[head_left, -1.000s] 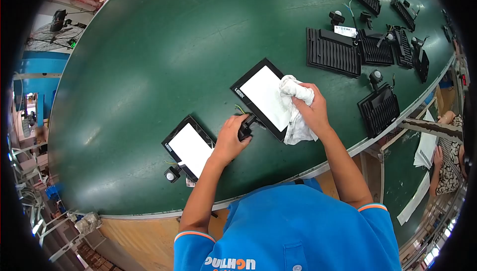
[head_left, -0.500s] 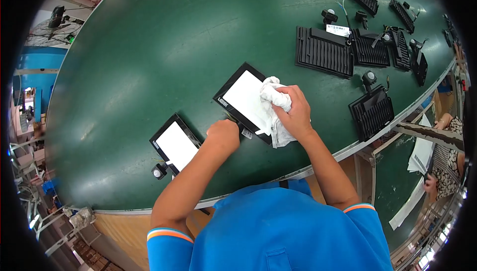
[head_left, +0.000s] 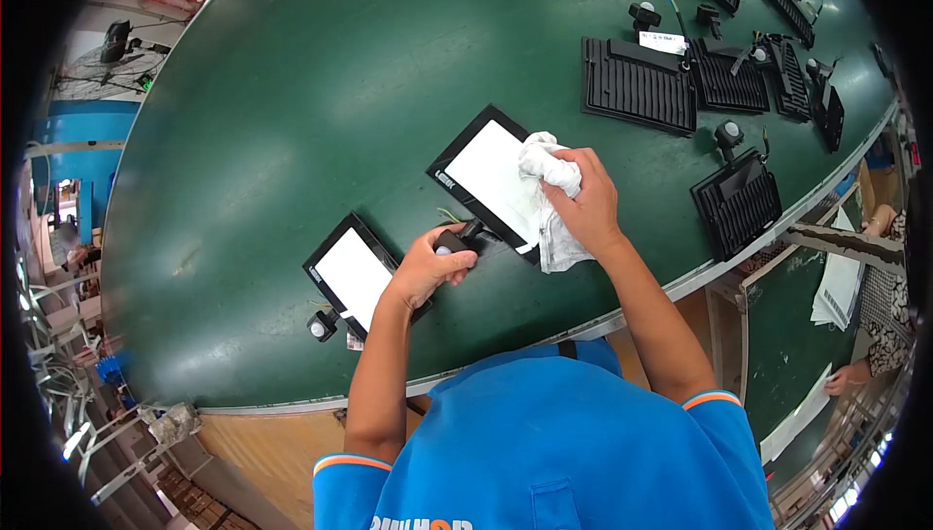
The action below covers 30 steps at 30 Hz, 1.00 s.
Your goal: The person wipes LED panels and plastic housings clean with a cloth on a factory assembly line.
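Observation:
A black-framed floodlight point(head_left: 483, 172) with a white front lies face up on the green table. My left hand point(head_left: 433, 266) is closed around the black motion sensor point(head_left: 453, 242) on the floodlight's near side. In my right hand point(head_left: 589, 202) is a bunched white cloth point(head_left: 551, 169), pressed on the right part of the white front; its loose end hangs over the frame's edge. A second floodlight point(head_left: 352, 270) lies face up to the left, partly behind my left hand, with its own sensor point(head_left: 321, 325) toward the table's front edge.
Several black floodlights with ribbed backs up point(head_left: 639, 85) lie at the right, with sensors and loose wires. One ribbed floodlight point(head_left: 736, 204) sits near the front edge. Beyond the table's right side, a person's hand point(head_left: 848, 376) is by white sheets point(head_left: 838, 282).
My left hand has turned and now visibly grips the sensor, which was hidden before. The right hand and cloth stay on the floodlight's front. The whole view has shifted slightly.

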Motion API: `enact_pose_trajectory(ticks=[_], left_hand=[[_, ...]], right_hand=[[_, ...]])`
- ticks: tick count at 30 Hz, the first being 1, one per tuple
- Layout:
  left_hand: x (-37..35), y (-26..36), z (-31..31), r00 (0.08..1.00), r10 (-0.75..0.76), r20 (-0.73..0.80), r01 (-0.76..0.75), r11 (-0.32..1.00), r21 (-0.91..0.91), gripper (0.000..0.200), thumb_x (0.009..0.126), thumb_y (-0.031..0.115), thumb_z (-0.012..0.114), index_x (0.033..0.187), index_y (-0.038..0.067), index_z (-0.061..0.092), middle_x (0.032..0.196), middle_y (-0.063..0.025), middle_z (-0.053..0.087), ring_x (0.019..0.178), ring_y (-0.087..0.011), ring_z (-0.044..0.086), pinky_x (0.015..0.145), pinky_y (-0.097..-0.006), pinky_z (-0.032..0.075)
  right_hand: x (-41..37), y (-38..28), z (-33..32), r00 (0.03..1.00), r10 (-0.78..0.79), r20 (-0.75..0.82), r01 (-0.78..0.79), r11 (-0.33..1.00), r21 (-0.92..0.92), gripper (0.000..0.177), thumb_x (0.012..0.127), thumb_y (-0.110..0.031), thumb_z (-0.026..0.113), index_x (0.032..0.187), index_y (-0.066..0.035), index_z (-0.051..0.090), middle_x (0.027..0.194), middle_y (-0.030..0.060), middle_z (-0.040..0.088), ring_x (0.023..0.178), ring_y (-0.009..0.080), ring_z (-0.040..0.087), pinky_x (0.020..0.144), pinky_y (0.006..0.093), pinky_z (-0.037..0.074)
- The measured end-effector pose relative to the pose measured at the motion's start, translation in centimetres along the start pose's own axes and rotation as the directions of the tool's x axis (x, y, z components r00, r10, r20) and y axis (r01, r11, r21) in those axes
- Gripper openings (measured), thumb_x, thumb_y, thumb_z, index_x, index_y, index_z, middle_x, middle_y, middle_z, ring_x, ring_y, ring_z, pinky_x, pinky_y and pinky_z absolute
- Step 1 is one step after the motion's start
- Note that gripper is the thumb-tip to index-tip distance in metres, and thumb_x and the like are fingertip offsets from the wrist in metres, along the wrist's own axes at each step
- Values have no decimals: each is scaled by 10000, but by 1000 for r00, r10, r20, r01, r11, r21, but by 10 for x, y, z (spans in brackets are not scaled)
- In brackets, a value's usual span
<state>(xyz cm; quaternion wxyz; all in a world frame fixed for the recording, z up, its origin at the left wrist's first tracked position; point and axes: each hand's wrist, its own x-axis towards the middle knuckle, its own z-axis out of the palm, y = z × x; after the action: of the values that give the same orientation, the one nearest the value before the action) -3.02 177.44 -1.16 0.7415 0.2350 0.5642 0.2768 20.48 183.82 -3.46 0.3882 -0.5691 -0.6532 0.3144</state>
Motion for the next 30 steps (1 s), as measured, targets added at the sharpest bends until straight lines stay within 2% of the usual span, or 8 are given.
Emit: enact_pose_trajectory(ticks=[3, 6, 11, 13, 16, 19, 25, 30], left_hand=[[0, 18, 10, 999, -24, -43, 30, 989, 148, 534, 728, 163, 732, 1117, -88, 468, 656, -61, 561, 483, -107, 493, 426, -227, 389], [12, 35, 25, 957, -40, -286, 217, 754, 620, 409, 670, 308, 771, 704, -48, 572, 575, -82, 576, 434, -144, 539, 406, -284, 449], [15, 53, 38, 931, -80, -357, 352, 462, 814, 485, 633, 296, 787, 810, -100, 569, 715, -199, 634, 589, -257, 637, 531, -340, 505], [16, 35, 26, 915, 377, -144, -39, 438, 898, 521, 607, 259, 794, 941, -66, 562, 824, -201, 637, 773, -294, 641, 673, -367, 509], [15, 28, 28, 817, 576, -30, -113, 210, 971, 586, 564, 235, 806, 1007, -48, 549, 877, -183, 634, 874, -322, 609, 766, -381, 482], [30, 42, 33, 956, 281, -83, 34, 176, 984, 537, 560, 242, 796, 971, -28, 579, 855, -180, 636, 838, -340, 608, 730, -408, 485], [29, 59, 38, 986, 150, -69, 44, 162, 986, 367, 587, 215, 768, 847, 8, 611, 800, -193, 634, 779, -350, 611, 697, -429, 486], [37, 29, 42, 916, 395, -70, -20, 219, 976, 299, 611, 177, 732, 802, -3, 590, 777, -208, 630, 746, -370, 615, 668, -430, 494]], right_hand=[[-2, 0, 4, 1000, 10, -21, -11, 999, -32, 291, 687, -139, 673, 953, -103, 559, 900, 63, 532, 872, 276, 543, 711, 364, 436], [-5, 0, 7, 998, -46, -39, 42, 992, -117, 322, 683, -132, 672, 979, -105, 546, 919, 74, 516, 898, 288, 521, 723, 371, 429], [-10, -4, 8, 995, -92, -33, 82, 968, -237, 384, 663, -108, 682, 1015, -105, 528, 952, 86, 501, 919, 302, 489, 744, 380, 417], [-8, -4, 3, 995, -91, -39, 80, 968, -236, 405, 656, -100, 687, 1028, -103, 525, 960, 87, 500, 919, 306, 482, 749, 380, 413], [-8, -18, -18, 991, -127, 50, 132, 987, -91, 420, 643, -79, 679, 1036, -103, 533, 962, 83, 512, 907, 301, 479, 761, 387, 401], [-14, -38, -22, 926, -287, 246, 325, 936, -132, 415, 631, -57, 657, 1031, -90, 552, 981, 79, 532, 920, 296, 487, 803, 387, 387], [34, -13, 54, 781, -517, 352, 593, 790, -157, 235, 695, -106, 575, 930, -112, 582, 940, 57, 533, 876, 249, 473, 743, 361, 341], [111, -15, 107, 870, -446, 211, 492, 807, -325, 301, 636, -78, 663, 914, -127, 558, 901, 46, 505, 852, 259, 460, 709, 361, 337]])
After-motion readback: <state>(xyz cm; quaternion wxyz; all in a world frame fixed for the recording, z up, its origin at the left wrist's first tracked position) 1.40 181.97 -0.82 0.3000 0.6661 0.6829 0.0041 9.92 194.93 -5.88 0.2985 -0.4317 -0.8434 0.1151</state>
